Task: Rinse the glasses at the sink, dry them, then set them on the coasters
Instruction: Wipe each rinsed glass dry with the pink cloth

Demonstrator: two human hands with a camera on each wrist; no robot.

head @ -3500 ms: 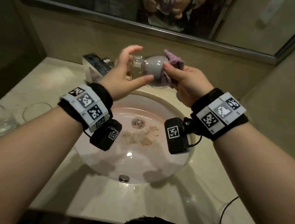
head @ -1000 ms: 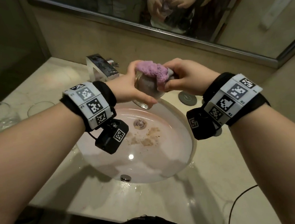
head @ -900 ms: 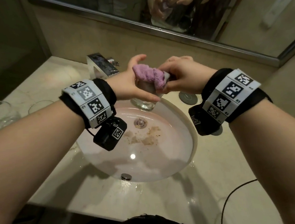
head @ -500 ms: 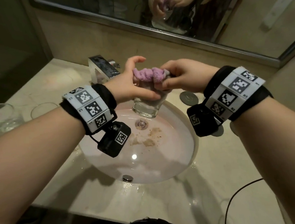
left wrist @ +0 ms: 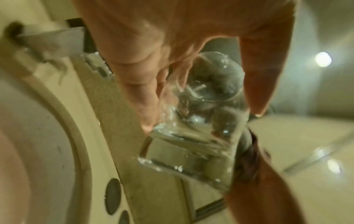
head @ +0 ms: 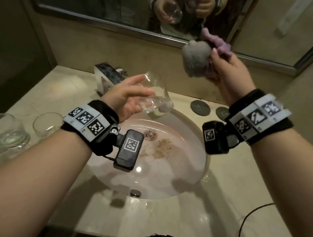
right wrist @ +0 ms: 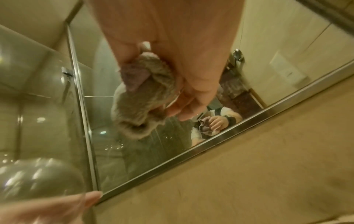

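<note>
My left hand [head: 131,99] holds a clear glass [head: 155,95] tilted over the back rim of the sink [head: 201,144], fingers and thumb round its wall. The left wrist view shows the glass [left wrist: 197,121] from close up, its thick base nearest the camera. My right hand [head: 223,69] is raised near the mirror and grips a bunched grey and purple cloth [head: 197,58], seen too in the right wrist view as a cloth [right wrist: 141,97] wadded in the fingers. Two dark round coasters [head: 200,105] lie on the counter right of the basin.
Two more glasses [head: 3,129] [head: 46,124] stand on the counter at the far left. A chrome tap [head: 106,75] rises behind the basin, and the mirror [head: 123,13] runs along the wall. A black cable [head: 255,215] lies at the front right.
The right hand has pulled the cloth out of the glass and lifted it up and to the right. The left hand has tilted the glass, which is no longer covered.
</note>
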